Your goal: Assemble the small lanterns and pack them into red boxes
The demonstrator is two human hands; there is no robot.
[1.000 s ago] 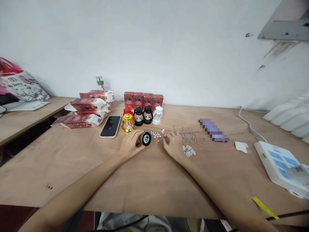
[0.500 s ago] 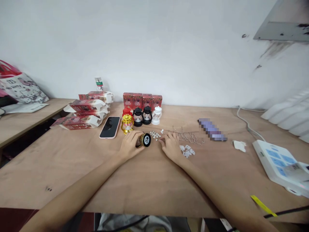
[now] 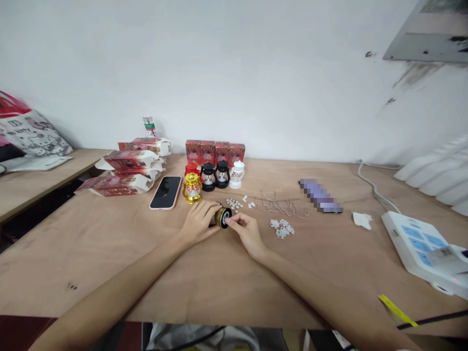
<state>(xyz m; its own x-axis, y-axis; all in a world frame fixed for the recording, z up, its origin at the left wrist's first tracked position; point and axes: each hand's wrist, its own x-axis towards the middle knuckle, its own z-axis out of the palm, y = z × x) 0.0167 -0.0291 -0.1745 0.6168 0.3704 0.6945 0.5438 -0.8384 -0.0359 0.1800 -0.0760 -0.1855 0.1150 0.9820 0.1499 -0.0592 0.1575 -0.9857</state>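
My left hand (image 3: 199,220) is wrapped round a small black and gold lantern (image 3: 221,218), tipped on its side with its base facing right. At that base my right hand (image 3: 249,235) has its thumb and fingers pinched together; whatever they hold, if anything, is hidden. Just beyond lie several small round white pieces (image 3: 233,203). Bent metal wires (image 3: 280,205) and flat white plastic pieces (image 3: 281,228) are spread to the right. Upright behind my left hand stand a gold lantern (image 3: 192,188), a red one, two black lanterns (image 3: 208,177) and a white lantern (image 3: 237,174).
Several red boxes (image 3: 207,153) stand against the wall, and opened red cartons (image 3: 124,185) are piled at left beside a phone (image 3: 165,193). A blurred purple item (image 3: 321,196), a white wad (image 3: 361,220) and a power strip (image 3: 413,239) lie at right.
My right hand has moved left from beside the small pieces to the lantern's base, its fingers now pinched there. The lantern has tilted slightly and shifted a little lower in my left hand.
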